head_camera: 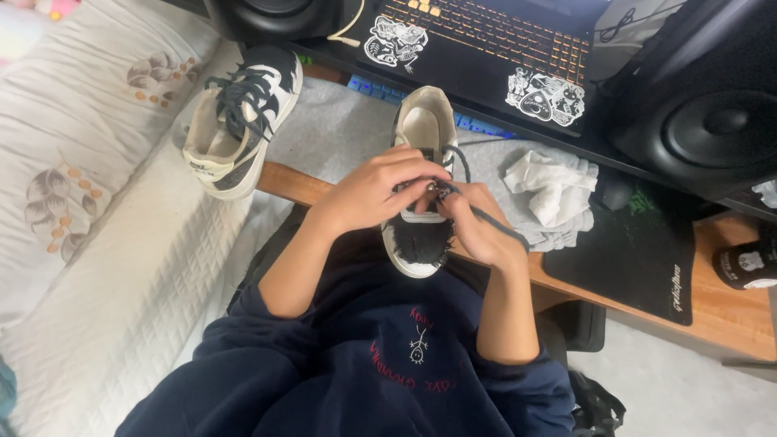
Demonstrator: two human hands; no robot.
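Both sets of fingers [421,190] pinched narrow on the dark lace [494,220] over the shoe [421,142], propped on the surface [728,311] edge. Risks: lace slipping loose, shoe tipping lapward under uneven pull.

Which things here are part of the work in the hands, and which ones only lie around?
In use: shoe, lace, left hand, right hand.
Lying about: second shoe, cloth, laptop, speaker, mouse pad.
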